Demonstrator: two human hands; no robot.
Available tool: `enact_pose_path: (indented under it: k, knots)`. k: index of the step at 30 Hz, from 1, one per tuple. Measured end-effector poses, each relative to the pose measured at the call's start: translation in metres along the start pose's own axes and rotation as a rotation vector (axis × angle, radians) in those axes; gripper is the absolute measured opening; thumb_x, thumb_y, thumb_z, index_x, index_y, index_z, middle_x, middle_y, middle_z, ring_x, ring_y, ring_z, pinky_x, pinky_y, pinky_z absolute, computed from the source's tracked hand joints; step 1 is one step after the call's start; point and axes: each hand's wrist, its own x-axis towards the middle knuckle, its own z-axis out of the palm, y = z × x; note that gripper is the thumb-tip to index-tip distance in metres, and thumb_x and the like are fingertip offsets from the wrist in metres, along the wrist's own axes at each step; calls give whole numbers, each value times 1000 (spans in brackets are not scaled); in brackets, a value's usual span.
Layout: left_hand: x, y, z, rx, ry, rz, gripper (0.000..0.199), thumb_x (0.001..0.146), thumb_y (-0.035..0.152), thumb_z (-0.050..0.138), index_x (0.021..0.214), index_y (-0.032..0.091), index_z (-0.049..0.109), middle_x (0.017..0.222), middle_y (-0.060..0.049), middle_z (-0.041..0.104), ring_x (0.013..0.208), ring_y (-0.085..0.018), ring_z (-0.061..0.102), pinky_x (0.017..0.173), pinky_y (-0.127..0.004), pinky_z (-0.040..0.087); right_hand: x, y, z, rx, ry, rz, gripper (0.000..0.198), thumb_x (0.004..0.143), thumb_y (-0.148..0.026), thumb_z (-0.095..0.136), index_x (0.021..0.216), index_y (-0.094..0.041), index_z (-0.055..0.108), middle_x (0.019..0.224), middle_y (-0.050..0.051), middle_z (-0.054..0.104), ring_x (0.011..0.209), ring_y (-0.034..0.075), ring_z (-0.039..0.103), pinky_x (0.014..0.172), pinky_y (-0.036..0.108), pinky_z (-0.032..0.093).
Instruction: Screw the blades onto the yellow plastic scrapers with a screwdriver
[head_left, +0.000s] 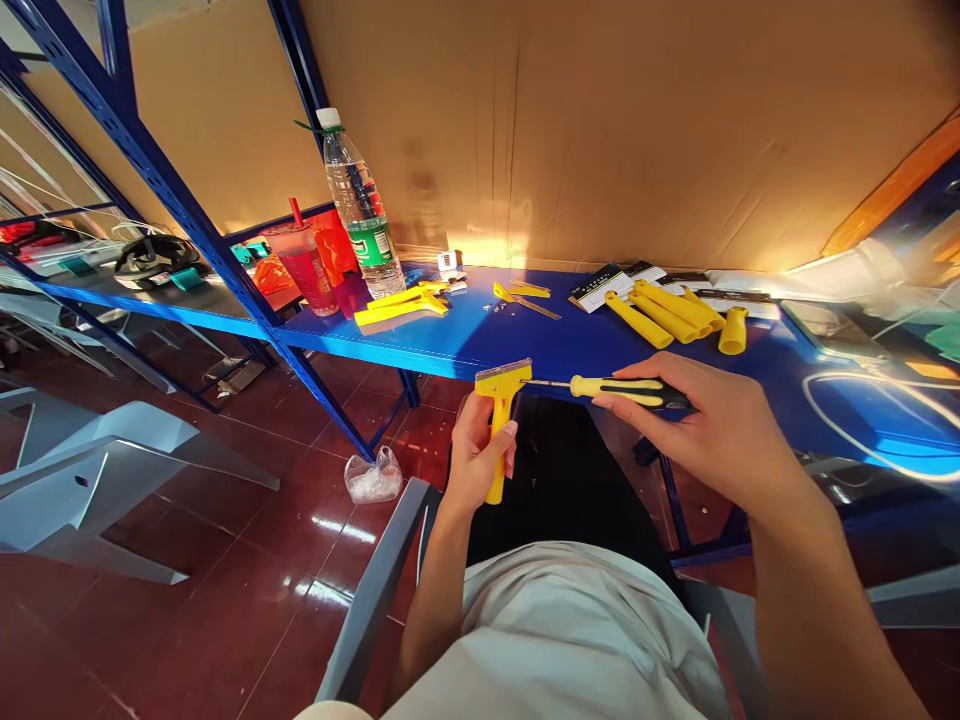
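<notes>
My left hand [480, 450] is wrapped round the handle of a yellow scraper [501, 383], held upright above my lap just off the shelf's front edge. A clear strip runs along the top of its wide head. In my right hand [694, 420] is a screwdriver [611, 388] with a yellow and black handle, gripped between thumb and fingers. Its thin shaft points left, and the tip meets the right side of the scraper head. Whether a screw sits under the tip is too small to tell.
On the blue shelf [450, 340] lie several yellow handles [652, 315], yellow scraper parts [405, 303], and small metal bits with thin blades [536, 305]. A water bottle [364, 215] and a red drink cup [307, 265] stand left. A white cable [817, 420] loops at right.
</notes>
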Motion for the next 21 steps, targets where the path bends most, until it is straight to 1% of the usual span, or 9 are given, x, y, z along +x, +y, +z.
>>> enact_pose_path:
  k: [3,5,7,9,12,15,17,19,21]
  knots:
    - [0,-2,1,4,3,-12,48,98,42,83,137,28,60,112,-1,66,53,-4,53,41,-21,45,0,-3,0,-16,38,84,32,97,-47,81,118,-26,70,109,7,80,90,27,79,65,34,58]
    - [1,-1,2,-1,10,-25,47,96,42,84,135,28,61,109,0,65,53,-4,53,41,-21,45,-1,-5,-1,33,-13,76,38,98,-42,79,130,-25,66,126,10,77,108,30,79,82,40,65]
    - [1,0,2,-24,10,-40,49,95,42,85,134,28,60,106,1,64,53,-5,52,41,-21,45,-1,-6,-3,107,-76,33,37,99,-39,76,133,-27,64,134,11,75,118,30,77,96,44,66]
    - [1,3,4,-55,-2,-54,49,94,41,86,134,28,59,106,0,64,53,-5,51,41,-21,44,-1,-5,-4,154,-67,40,31,100,-39,78,127,-29,67,127,8,77,113,29,79,88,40,68]
    - [-1,5,8,-91,-31,-72,48,95,39,85,134,28,60,108,-1,64,53,-5,50,41,-21,43,-1,-4,-1,114,79,88,32,96,-44,85,120,-29,70,114,6,80,100,28,81,71,36,67]
    - [-3,6,13,-113,-25,-104,52,94,38,86,139,30,60,113,-3,67,55,-5,50,41,-22,42,1,-5,1,15,158,64,35,97,-42,84,123,-26,69,115,8,80,101,30,81,80,41,67]
    - [-3,6,16,-141,3,-123,55,93,38,86,141,31,60,119,-4,68,56,-5,49,42,-21,41,1,-6,1,19,112,26,34,101,-38,78,129,-25,66,127,11,78,119,33,78,90,46,67]
    - [-3,7,18,-183,19,-139,55,91,36,87,139,32,61,125,-5,68,56,-4,47,42,-21,39,0,-7,0,125,37,9,36,104,-34,73,137,-27,62,140,13,74,134,34,73,95,47,67]
    - [-3,7,20,-221,7,-156,56,89,34,88,138,32,62,128,-4,67,56,-3,45,42,-20,37,-1,-8,2,261,32,21,37,104,-32,75,139,-30,61,137,11,77,131,32,76,92,46,69]
